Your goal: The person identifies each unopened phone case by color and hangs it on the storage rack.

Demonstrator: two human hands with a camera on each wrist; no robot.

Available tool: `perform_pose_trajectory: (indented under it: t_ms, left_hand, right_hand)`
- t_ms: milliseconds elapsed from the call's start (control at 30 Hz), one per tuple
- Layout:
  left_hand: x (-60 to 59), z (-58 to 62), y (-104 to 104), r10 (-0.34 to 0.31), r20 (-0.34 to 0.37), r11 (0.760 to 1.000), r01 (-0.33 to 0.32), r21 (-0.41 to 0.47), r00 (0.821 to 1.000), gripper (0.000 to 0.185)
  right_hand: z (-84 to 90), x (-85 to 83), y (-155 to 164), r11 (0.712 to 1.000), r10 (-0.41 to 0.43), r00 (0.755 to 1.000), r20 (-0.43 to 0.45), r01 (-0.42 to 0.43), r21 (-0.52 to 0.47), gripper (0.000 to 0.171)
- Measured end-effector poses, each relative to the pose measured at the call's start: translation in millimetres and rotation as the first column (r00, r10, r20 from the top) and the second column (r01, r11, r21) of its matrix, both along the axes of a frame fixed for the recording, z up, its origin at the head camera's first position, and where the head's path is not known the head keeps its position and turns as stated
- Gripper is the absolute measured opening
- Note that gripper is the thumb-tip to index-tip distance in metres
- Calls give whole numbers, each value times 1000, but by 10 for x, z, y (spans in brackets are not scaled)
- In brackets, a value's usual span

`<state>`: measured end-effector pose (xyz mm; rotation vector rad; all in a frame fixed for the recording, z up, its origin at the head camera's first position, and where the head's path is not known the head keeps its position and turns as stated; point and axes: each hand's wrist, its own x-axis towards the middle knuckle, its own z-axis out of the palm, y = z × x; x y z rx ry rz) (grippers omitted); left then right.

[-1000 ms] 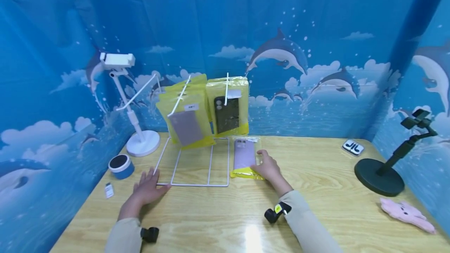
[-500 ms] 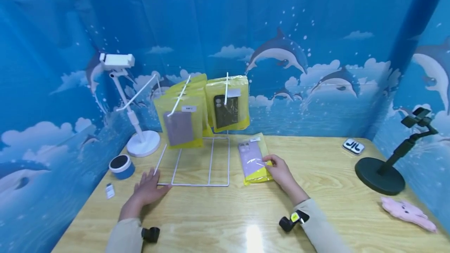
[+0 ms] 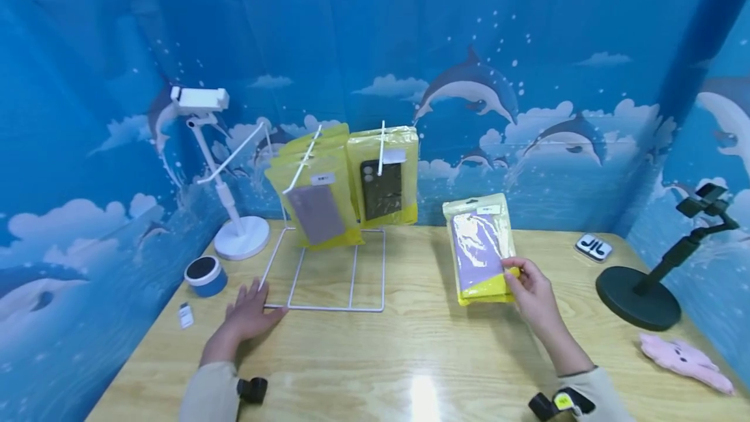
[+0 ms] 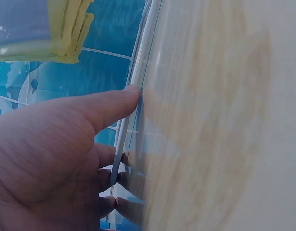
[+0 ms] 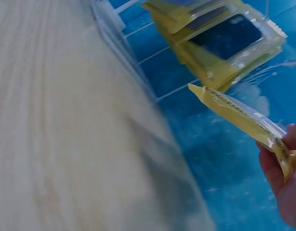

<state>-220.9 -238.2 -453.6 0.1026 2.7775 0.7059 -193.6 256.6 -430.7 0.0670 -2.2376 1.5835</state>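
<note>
My right hand (image 3: 533, 295) pinches the lower right edge of a yellow-and-clear pouch (image 3: 477, 253) with a purple phone case inside. The pouch stands tilted up over the table, its front toward me; the right wrist view shows the pinched edge (image 5: 244, 118) from the side. With fingers spread, my left hand (image 3: 249, 318) rests at the front left corner of a white wire rack (image 3: 334, 309). In the left wrist view, the thumb (image 4: 114, 103) touches the rack's front wire. Similar pouches hang from two prongs: purple-case ones (image 3: 319, 213) and a black-case one (image 3: 382, 191).
A bare prong (image 3: 231, 152) juts out at the rack's left. Left of it stand a white phone stand (image 3: 240, 239) and a blue jar (image 3: 206, 277), with a small white tag (image 3: 185, 315) nearer. At right are a black stand (image 3: 638, 298), a small white-and-black case (image 3: 593, 247) and a pink plush (image 3: 685, 360).
My right hand has gripped the pouch beside the rack, slid it right and raised it to a tilted stand. The hanging purple-case pouches swung slightly; the left hand stayed put.
</note>
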Motion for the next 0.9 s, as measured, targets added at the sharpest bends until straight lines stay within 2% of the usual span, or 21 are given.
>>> perform_pose_trajectory:
  t_ms: [133, 267, 333, 433, 500, 567, 633, 667, 700, 833, 900]
  left_hand:
    - [-11, 2, 13, 0, 0, 1000, 0, -9, 1000, 86]
    - [-16, -4, 9, -1, 3, 1000, 1, -7, 1000, 86]
    - [-15, -7, 5, -1, 4, 1000, 1, -3, 1000, 86]
    - [-11, -10, 2, 0, 10, 1000, 0, 0, 1000, 87]
    - [-15, -14, -1, 2, 14, 1000, -2, 0, 1000, 88]
    - [-18, -17, -3, 1, 18, 1000, -1, 1, 1000, 88]
    - [-20, -20, -6, -1, 21, 1000, 1, 4, 1000, 89]
    - [-18, -20, -8, -1, 20, 1000, 1, 3, 1000, 89]
    - [-16, -18, -9, -2, 18, 1000, 2, 3, 1000, 89]
    - [-1, -5, -11, -6, 8, 1000, 5, 20, 1000, 88]
    - [2, -6, -10, -8, 3, 1000, 8, 31, 1000, 87]
  right_hand:
    - [242, 166, 73, 999, 36, 981, -190, -38, -9, 21]
    - [487, 288, 18, 978, 150, 921, -361, -191, -81, 23]
    - [583, 323, -72, 954, 214, 870, -443, -285, -98, 25]
    - [693, 334, -278, 915, 301, 784, -543, -398, -67, 29]
    - [744, 318, -446, 881, 365, 713, -599, -473, -27, 31]
    - [799, 300, -622, 843, 426, 653, -626, -537, 14, 32]
    - [849, 282, -796, 808, 480, 612, -629, -588, 45, 32]
    - [874, 272, -880, 792, 504, 598, -623, -608, 57, 31]
    - [897, 267, -960, 782, 524, 598, -606, -620, 65, 29]
    - [964, 240, -1250, 761, 589, 625, -513, -642, 91, 25]
    - [982, 210, -1376, 755, 616, 627, -476, -642, 130, 26]
